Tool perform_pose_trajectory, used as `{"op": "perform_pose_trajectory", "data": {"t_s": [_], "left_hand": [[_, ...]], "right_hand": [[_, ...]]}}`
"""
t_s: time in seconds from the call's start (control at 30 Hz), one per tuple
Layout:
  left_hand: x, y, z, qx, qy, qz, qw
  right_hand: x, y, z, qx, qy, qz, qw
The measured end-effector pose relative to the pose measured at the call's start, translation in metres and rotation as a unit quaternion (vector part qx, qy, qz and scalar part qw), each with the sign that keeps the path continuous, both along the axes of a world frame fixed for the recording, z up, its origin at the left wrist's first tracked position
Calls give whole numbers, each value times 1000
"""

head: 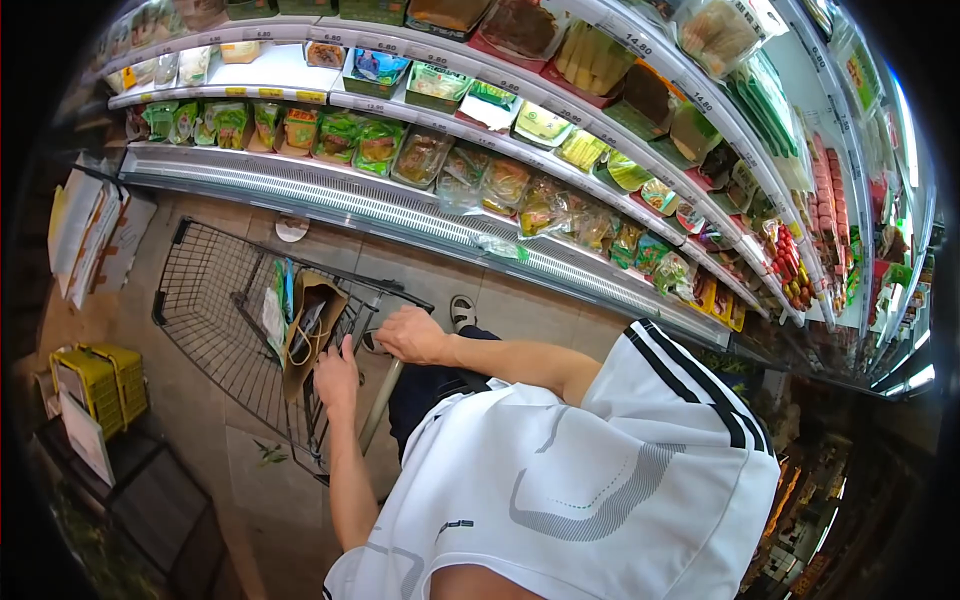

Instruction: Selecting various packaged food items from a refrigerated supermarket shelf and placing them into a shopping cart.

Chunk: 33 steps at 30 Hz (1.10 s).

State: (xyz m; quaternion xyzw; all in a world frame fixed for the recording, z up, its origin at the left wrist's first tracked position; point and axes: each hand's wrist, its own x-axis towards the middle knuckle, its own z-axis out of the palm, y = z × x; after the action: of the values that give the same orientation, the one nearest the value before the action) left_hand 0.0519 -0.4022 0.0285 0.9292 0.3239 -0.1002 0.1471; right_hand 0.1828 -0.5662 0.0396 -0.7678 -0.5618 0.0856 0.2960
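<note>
A dark wire shopping cart [217,315] stands on the tiled floor at the left, its handle [381,405] towards me. My right hand [412,334] is closed over the far part of this handle. My left hand [337,377] reaches over the handle to the rear of the basket, beside a brown paper bag [300,367]. Its fingertips are hidden, so whether it grips the bag or the cart cannot be told. The paper bag has twisted handles and dark contents. Green, blue and white plastic packaging [275,313] lies against the bag's far side.
A refrigerated shelf unit [322,191] with packed vegetables curves along the top and right. Yellow shopping baskets [120,386] rest by a dark stand [157,502] at left. Boards or cartons [90,232] lean at upper left. Leaves [270,454] lie on the floor near the cart.
</note>
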Motion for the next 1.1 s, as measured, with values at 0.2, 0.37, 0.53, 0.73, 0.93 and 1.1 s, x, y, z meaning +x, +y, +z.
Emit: {"op": "perform_pose_trajectory", "data": {"t_s": [0.2, 0.37, 0.53, 0.73, 0.93, 1.1], "left_hand": [[-3, -29, -9, 6, 11, -7, 1000], [2, -55, -12, 26, -28, -16, 999], [9, -77, -7, 4, 25, -4, 1000], [16, -99, -7, 5, 19, -9, 1000], [17, -105, -8, 14, 9, -16, 1000], [14, -106, -7, 25, 2, -18, 1000]], "right_hand": [[6, -35, -5, 1, -6, 49, 999], [12, -62, -5, 5, -13, 66, 998], [17, -84, -6, 17, -4, 46, 999], [20, -101, -7, 20, -9, 15, 1000], [20, -106, -5, 12, -35, -7, 999], [9, -108, -3, 15, -45, -30, 998]]}}
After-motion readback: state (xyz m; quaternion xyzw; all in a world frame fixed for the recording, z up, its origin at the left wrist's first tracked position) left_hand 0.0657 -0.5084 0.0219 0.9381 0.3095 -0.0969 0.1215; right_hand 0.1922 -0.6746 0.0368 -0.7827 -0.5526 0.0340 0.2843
